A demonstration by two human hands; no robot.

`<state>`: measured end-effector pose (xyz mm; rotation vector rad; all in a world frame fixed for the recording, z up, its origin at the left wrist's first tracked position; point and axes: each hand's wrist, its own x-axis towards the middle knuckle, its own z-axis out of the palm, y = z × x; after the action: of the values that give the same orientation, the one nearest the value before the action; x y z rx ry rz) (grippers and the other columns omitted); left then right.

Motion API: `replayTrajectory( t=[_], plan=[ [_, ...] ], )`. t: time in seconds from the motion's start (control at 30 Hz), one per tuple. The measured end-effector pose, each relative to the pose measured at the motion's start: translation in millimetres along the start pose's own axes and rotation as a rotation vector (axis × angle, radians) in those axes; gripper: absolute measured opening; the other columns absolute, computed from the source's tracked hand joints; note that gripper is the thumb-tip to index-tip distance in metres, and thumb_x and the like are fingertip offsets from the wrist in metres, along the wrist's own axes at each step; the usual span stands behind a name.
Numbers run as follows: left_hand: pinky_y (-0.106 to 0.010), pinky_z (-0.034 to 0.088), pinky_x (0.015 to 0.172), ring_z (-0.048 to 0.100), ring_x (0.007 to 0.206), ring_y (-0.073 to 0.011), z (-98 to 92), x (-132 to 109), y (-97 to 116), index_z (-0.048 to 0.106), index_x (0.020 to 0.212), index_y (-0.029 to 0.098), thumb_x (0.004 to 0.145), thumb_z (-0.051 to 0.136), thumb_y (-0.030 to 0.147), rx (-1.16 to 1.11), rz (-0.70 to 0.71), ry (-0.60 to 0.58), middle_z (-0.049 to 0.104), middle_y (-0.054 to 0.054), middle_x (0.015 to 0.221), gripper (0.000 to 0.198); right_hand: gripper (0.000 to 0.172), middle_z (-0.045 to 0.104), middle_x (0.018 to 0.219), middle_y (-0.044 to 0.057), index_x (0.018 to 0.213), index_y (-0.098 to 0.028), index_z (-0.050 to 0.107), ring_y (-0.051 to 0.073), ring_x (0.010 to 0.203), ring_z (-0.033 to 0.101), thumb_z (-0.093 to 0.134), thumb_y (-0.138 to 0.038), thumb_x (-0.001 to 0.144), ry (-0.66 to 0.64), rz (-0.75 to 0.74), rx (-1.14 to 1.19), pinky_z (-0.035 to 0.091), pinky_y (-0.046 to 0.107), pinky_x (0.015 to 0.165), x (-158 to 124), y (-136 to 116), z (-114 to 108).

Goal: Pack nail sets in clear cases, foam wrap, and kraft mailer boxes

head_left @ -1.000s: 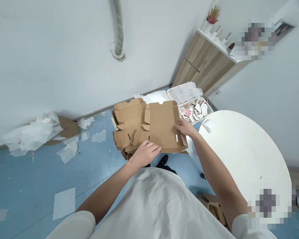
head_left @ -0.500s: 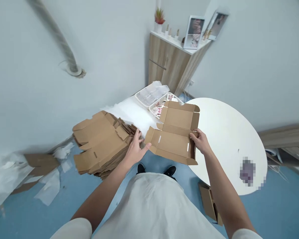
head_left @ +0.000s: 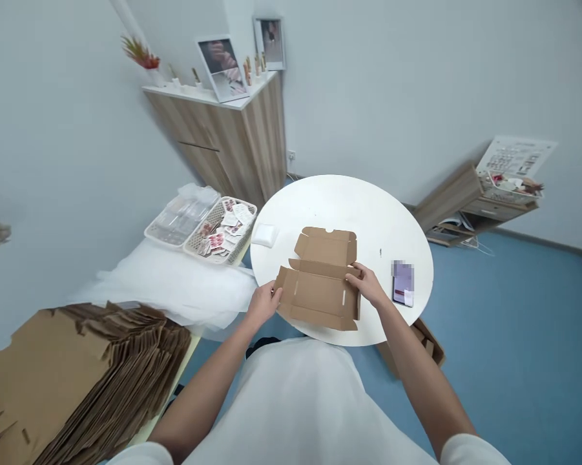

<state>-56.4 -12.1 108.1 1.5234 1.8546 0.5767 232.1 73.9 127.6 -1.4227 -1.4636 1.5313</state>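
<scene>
An unfolded brown cardboard box [head_left: 320, 297] is between my hands, over the near part of the round white table [head_left: 387, 219]. Its lid panel points away from me and the side flaps are partly raised. My left hand [head_left: 265, 302] pinches the flap at its left end. At the right edge, near the crease between the two panels, my right hand [head_left: 367, 283] grips the cardboard with the thumb on top. Two pale slots show in the near panel.
A tall stack of flat cardboard boxes [head_left: 126, 368] lies at the lower left, beside white foam sheets [head_left: 174, 284]. Baskets of small packets [head_left: 227, 226] stand behind. On the table are a white packet [head_left: 265, 235] and a phone [head_left: 403, 284]. An open carton [head_left: 429, 342] sits below.
My view has turned right, toward the round table. The unfolded box has come over the table with my right hand still on it. My left hand has closed on its left flap.
</scene>
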Motion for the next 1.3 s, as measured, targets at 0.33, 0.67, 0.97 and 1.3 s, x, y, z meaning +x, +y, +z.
replayTrajectory(
  t=[0.33,0.67,0.97,1.3],
  plan=[
    [-0.023,0.037,0.055,0.055,0.061,-0.0153,40.3,47,21,0.057,0.077,0.018,0.08,0.04,0.029,0.149,0.056,-0.097,0.06,-0.001,0.065,0.021,0.029,0.066,0.087,0.006,0.092,-0.018,0.058,0.017,0.075,0.061,0.05,-0.04,0.074,0.281,0.254,0.335,0.048,0.029,0.064,48,39,-47],
    [-0.039,0.037,0.09,0.044,0.115,-0.027,55.9,53,0,0.032,0.13,0.013,0.073,0.055,0.041,0.207,0.185,0.043,0.042,-0.017,0.129,0.068,0.021,0.063,0.076,0.001,0.083,-0.018,0.059,0.013,0.068,0.055,0.051,-0.027,0.066,0.382,0.303,0.22,0.045,0.026,0.061,68,63,-37],
    [-0.048,0.013,0.1,0.038,0.119,-0.0269,71.9,56,-10,0.046,0.118,0.023,0.071,0.061,0.025,0.599,0.633,-0.355,0.05,-0.01,0.123,0.049,0.02,0.061,0.078,0.001,0.085,-0.018,0.058,0.013,0.068,0.054,0.053,-0.026,0.067,0.391,0.319,0.224,0.047,0.027,0.062,72,81,-26],
    [-0.044,0.016,0.101,0.045,0.114,-0.0262,85.6,72,-2,0.036,0.127,0.024,0.077,0.054,0.028,0.589,0.648,-0.388,0.047,-0.012,0.126,0.053,0.02,0.057,0.066,-0.001,0.089,-0.019,0.055,0.011,0.054,0.049,0.049,-0.027,0.071,0.382,0.338,0.096,0.045,0.027,0.056,71,78,-15]
  ],
)
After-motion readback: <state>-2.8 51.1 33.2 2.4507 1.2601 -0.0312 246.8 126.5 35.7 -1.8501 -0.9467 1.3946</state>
